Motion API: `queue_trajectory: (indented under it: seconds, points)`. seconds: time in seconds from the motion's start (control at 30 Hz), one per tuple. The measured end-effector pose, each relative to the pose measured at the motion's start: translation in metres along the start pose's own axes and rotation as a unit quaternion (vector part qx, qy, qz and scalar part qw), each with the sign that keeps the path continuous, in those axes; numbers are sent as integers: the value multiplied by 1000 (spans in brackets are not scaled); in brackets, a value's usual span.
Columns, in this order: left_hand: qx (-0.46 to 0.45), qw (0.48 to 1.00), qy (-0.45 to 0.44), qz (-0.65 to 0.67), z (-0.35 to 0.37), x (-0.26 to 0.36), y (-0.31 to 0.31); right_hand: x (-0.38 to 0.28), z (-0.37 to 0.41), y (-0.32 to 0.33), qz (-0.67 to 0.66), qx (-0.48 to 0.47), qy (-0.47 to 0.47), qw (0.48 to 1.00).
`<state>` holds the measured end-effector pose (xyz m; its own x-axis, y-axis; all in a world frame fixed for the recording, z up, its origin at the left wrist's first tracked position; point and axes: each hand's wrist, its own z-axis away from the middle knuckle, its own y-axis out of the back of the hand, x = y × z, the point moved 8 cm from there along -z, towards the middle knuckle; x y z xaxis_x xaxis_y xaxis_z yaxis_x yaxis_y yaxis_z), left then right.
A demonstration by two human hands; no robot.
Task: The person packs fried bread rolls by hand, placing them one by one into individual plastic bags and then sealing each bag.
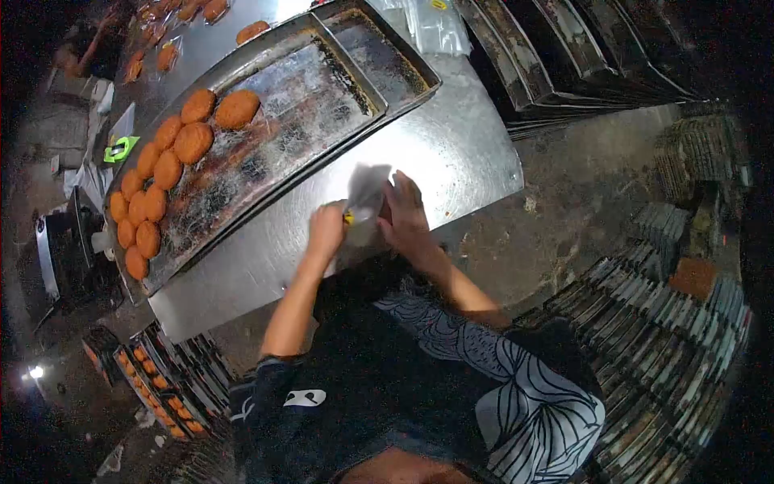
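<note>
A clear plastic bag (369, 187) with a yellow mark is in front of me, over the near edge of the metal table, blurred by motion. My left hand (326, 231) is closed on the bag's left side. On its right side, my right hand (409, 216) touches the bag with its fingers stretched out and apart. Beyond my hands lies a large worn baking tray (278, 153). Round orange-brown buns (167, 171) sit close together along the tray's left end.
The shiny metal table (476, 153) carries the tray, more bagged buns (167, 56) at the far left and a stack of plastic bags (435, 28) at the back. Empty trays (556, 48) stand at the upper right. Stacked trays (645, 339) fill the lower right; a rack of buns (157, 387) stands lower left.
</note>
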<state>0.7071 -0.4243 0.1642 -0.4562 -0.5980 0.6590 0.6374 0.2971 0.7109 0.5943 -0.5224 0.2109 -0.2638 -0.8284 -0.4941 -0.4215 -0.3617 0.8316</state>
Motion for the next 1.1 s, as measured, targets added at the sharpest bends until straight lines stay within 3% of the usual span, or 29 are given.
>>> queue_trajectory:
  seconds: [0.03, 0.07, 0.1, 0.13, 0.17, 0.2, 0.23, 0.27, 0.3, 0.37, 0.4, 0.43, 0.47, 0.5, 0.53, 0.57, 0.6, 0.63, 0.7, 0.73, 0.77, 0.83, 0.9, 0.97, 1.03, 1.1]
  points:
    - [-55, 982, -83, -161, 5, 22, 6, -15, -10, 26, -22, 2, 35, 999]
    - [-52, 982, -78, -163, 5, 38, 22, -26, -17, 33, -25, -20, 55, 998]
    - [-144, 944, -99, -280, 4, 54, 23, -35, -23, 33, -27, -39, 77, 996]
    - [-233, 883, -116, -390, 8, 57, 18, -29, -20, 8, -85, -132, 52, 986]
    - [-228, 884, -110, -393, 7, 57, 19, -17, -9, -31, -142, -225, 26, 964]
    - [-51, 905, -225, -357, 8, 82, 36, -1, 0, -78, -137, -251, 45, 957]
    - [127, 883, -331, -306, 22, 104, 57, 3, 11, -97, -142, -252, 50, 956]
    - [91, 887, -309, -331, 26, 109, 58, 20, 15, -109, -299, -247, -58, 920]
    - [100, 886, -308, -331, 34, 103, 52, 28, 18, -116, -350, -232, -90, 903]
    - [37, 978, -196, -64, 39, 48, 25, 44, 23, -130, -450, -192, -151, 859]
    - [43, 978, -197, -57, 36, 30, 11, 51, 28, -137, -454, -192, -191, 849]
    - [-29, 981, -184, -54, 35, 7, -16, 51, 36, -142, -457, -194, -232, 837]
    - [-100, 979, -169, -50, 37, -9, -38, 35, 22, -96, -353, -102, -240, 898]
    - [-92, 980, -168, -45, 32, -16, -38, 30, 27, -87, -348, -107, -234, 901]
    - [-125, 968, -215, -37, 28, -16, -40, 25, 25, -53, -205, 11, -159, 966]
    - [-159, 952, -261, -30, 28, -16, -41, 18, 31, -31, -155, 30, -117, 981]
    - [-140, 960, -237, -51, 25, -22, -39, 11, 37, -9, -102, 53, -76, 990]
    - [-134, 961, -238, -48, 25, -20, -36, 8, 43, -2, -144, -24, -74, 986]
    - [-106, 983, -117, 95, 20, -24, -18, 4, 65, -38, -382, -171, -133, 899]
    - [-134, 976, -36, 166, 23, -22, -14, -15, 60, -36, -368, -223, -121, 894]
    - [-133, 976, -42, 170, 24, -16, -18, -22, 55, -39, -362, -221, -120, 898]
    - [-33, 942, -222, 251, 38, 16, -5, -36, 37, -31, -400, -122, -133, 899]
    - [-173, 885, -165, 399, 29, -8, -42, -43, 40, -24, -254, -162, -170, 938]
    - [-142, 946, -156, 245, 34, -4, -25, -42, 52, -18, -166, -85, -213, 959]
    - [-192, 917, -83, 340, 57, 23, 19, -48, 55, -27, -115, -69, -197, 971]
    - [-42, 934, -70, 348, 50, 1, 27, -76, 41, -46, -281, -168, -315, 891]
